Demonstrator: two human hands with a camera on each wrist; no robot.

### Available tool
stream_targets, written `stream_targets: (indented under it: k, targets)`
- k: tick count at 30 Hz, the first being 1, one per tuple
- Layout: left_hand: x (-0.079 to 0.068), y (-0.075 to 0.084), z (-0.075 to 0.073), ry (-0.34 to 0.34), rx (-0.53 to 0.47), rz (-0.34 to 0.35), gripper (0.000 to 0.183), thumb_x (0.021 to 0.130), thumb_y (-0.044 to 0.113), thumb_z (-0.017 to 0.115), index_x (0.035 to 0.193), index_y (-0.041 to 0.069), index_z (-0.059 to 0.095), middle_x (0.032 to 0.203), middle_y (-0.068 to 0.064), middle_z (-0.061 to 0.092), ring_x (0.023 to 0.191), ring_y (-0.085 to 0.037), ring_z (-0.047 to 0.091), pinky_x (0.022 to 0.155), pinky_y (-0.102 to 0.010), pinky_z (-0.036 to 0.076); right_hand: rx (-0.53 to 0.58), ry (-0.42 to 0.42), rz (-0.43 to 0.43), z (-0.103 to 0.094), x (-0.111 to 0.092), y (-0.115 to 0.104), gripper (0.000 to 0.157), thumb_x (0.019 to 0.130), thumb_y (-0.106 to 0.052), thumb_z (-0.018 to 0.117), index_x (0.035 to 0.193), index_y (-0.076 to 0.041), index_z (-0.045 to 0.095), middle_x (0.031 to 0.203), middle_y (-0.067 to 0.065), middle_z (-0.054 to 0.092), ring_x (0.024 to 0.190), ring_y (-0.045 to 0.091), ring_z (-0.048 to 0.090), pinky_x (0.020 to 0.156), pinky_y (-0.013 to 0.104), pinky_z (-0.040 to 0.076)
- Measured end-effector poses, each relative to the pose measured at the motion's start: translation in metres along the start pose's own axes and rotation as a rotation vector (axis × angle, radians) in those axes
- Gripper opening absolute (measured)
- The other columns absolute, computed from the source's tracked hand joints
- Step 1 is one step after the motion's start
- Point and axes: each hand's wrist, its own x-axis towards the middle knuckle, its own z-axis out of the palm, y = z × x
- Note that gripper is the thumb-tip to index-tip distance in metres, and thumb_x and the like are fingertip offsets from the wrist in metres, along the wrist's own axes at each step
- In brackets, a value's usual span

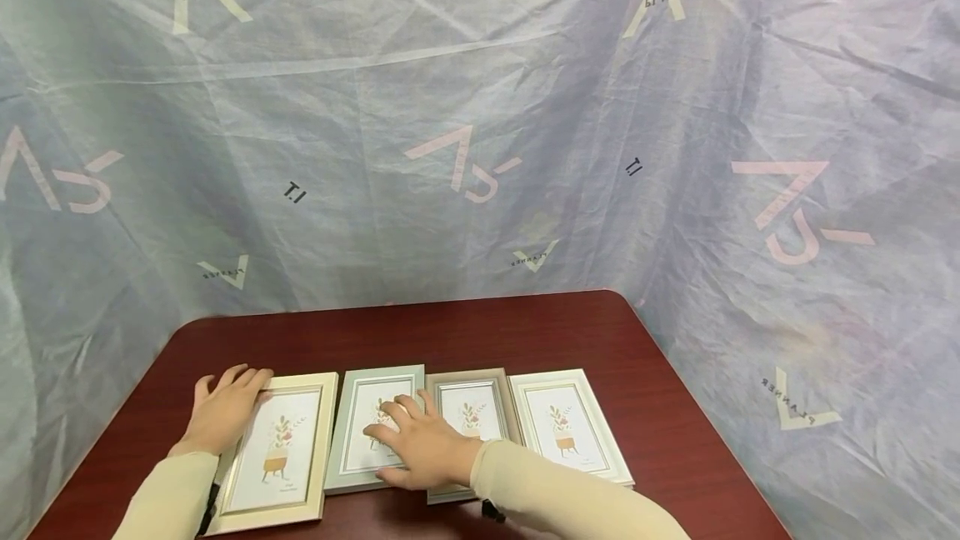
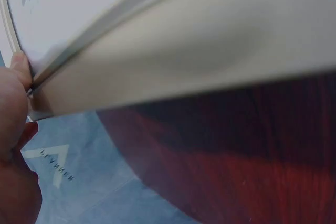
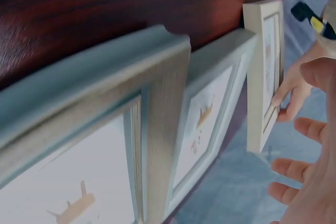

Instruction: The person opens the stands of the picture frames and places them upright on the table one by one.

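Observation:
Four-sided cream picture frame [image 1: 327, 444], with a plant print, lies leftmost on the table and looks tilted up in the wrist views. My left hand [image 1: 222, 412] pinches its far left corner; in the left wrist view the thumb [image 2: 20, 66] lies on the front and fingers are beneath. My right hand [image 1: 423, 444] hovers with fingers spread above a pale green picture frame [image 1: 345, 432] and partly covers it. Beside that lies a taupe picture frame [image 1: 504, 407], its lower part hidden by my right hand and sleeve. A white picture frame [image 1: 600, 419] lies rightmost.
The dark red wooden table [image 1: 465, 332] has rounded far corners. Grey printed fabric [image 1: 420, 232] hangs behind and at both sides. The frames stand side by side in a row, close together near the table's front.

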Motion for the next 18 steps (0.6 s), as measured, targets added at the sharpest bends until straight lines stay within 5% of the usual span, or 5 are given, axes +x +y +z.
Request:
stream_targets:
  k: [10,18]
  targets:
    - [-0.008,-0.001,-0.022,-0.027,-0.04,0.001,0.035,0.098,0.014,0.061,0.13,0.003,0.053,0.127,-0.02,0.057,0.119,-0.043,0.041,0.09,-0.072,0.016,0.097,0.058,0.069,-0.016,-0.013,0.029,0.054,0.099,-0.053,0.05,0.146,-0.027,0.045,0.146,0.008,0.042,0.137,0.027,0.036,0.11,0.056,0.026]
    - [-0.012,0.002,-0.034,0.077,0.014,0.097,0.032,0.098,0.016,0.06,0.128,0.005,0.055,0.122,-0.015,0.055,0.115,-0.039,0.044,0.088,-0.069,0.021,0.172,0.07,0.133,-0.022,-0.028,0.048,0.055,0.097,-0.049,0.055,0.145,-0.024,0.046,0.147,0.011,0.041,0.137,0.031,0.036,0.109,0.058,0.023]
